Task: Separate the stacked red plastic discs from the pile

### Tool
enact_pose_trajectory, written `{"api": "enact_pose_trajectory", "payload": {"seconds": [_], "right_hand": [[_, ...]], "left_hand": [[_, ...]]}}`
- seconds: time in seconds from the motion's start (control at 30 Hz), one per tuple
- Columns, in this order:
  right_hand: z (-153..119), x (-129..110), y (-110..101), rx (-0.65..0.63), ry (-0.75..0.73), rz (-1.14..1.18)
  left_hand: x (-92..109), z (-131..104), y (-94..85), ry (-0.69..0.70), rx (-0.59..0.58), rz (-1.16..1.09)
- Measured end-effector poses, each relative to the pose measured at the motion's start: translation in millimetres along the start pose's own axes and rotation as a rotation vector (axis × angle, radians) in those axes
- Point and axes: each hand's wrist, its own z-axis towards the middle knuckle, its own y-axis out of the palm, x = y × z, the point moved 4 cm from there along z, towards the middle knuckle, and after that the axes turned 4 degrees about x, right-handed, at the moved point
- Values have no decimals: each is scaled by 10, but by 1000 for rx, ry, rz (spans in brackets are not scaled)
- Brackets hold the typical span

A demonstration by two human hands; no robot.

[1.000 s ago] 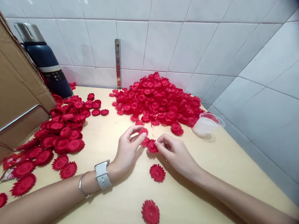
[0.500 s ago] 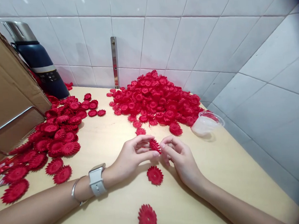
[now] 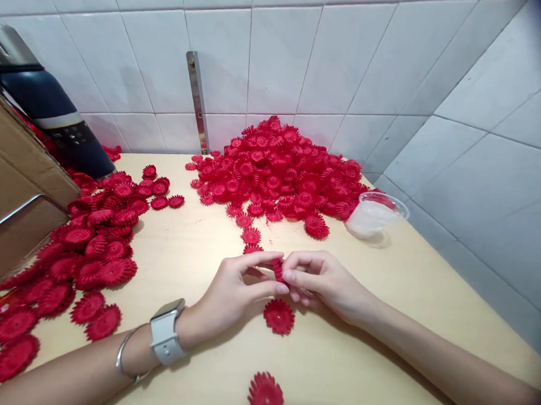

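A small red flower-shaped piece (image 3: pixel 278 269) with a fringed edge is held up on its side between my hands. My left hand (image 3: pixel 243 283), with a watch and bangle on the wrist, grips its rim between thumb and fingers. From the right, my right hand (image 3: pixel 323 278) pinches at the flat side of that piece; its fingertips hide part of it. Just below the hands a second red flower piece (image 3: pixel 279 316) lies flat on the table, and nearer me lies a third flower piece (image 3: pixel 266 397). Both show a small pale spot in the middle.
A large heap of red flower pieces (image 3: pixel 273 172) rests against the tiled wall (image 3: pixel 225 58). More flower pieces (image 3: pixel 93 238) spread at left beside a cardboard box (image 3: pixel 16 175) and a dark blue bottle (image 3: pixel 54 106). A clear plastic tub (image 3: pixel 376 214) stands at right on the table (image 3: pixel 395 292).
My right hand has come in closer to the left, its fingers now pinching the held flower piece. That piece has turned more edge-on. The camera view has shifted slightly.
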Motion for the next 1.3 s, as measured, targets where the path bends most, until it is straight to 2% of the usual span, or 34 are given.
{"api": "enact_pose_trajectory", "payload": {"seconds": [0.13, 0.83, 0.93, 1.03, 1.1, 1.2, 1.3], "right_hand": [[7, 15, -8, -9, 33, 16], [-12, 0, 15, 45, 16, 2], [-19, 5, 23, 93, 5, 16], [-33, -10, 15, 200, -44, 3], [-49, -28, 28, 227, -101, -40], [-72, -28, 73, 176, -153, -103], [-79, -3, 85, 141, -155, -122]], "left_hand": [[-21, 6, -7, -9, -1, -4], [-67, 25, -20, -51, 12, 7], [-77, 31, -41, -20, 70, 16], [-58, 34, -74, 28, 152, -15], [-40, 34, -67, 36, 133, -26], [-19, 34, -38, 28, 63, 7], [-25, 40, -33, 3, 49, 20]]}}
